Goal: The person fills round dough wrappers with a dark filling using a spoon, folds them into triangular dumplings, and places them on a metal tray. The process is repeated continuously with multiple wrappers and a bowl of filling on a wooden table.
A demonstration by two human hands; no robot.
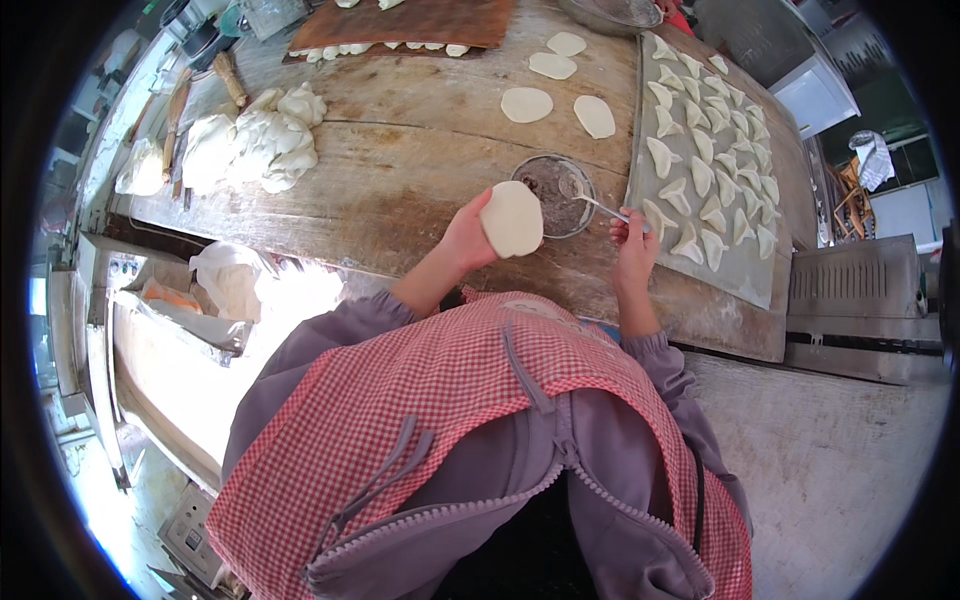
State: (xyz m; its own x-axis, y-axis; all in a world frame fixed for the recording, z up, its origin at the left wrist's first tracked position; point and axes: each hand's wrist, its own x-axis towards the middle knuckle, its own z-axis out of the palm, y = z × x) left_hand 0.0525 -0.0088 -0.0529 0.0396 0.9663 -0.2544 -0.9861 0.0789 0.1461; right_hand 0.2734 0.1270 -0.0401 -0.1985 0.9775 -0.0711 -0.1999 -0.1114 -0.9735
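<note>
On the fingers of my left hand [466, 234] lies a flat round dough wrapper [513, 220], just left of a metal bowl [590, 174]. Dark, crumbly filling [551, 204] lines that bowl. My right hand [635, 251] grips the handle of a metal spoon [592, 199], whose head rests in the filling. Beyond the bowl, several more wrappers [526, 105] lie apart on the wooden table [405, 172]. To the right, rows of folded three-cornered dumplings [703, 175] sit on a pale cloth-like sheet [739, 285].
A large lump of dough [274, 139] sits at the left, near straw brushes [229, 77]. A brown board [405, 22] covers dough pieces at the far side. Another person's hand [667, 7] shows by a big metal bowl [615, 11]. An open drawer [187, 315] holds bags.
</note>
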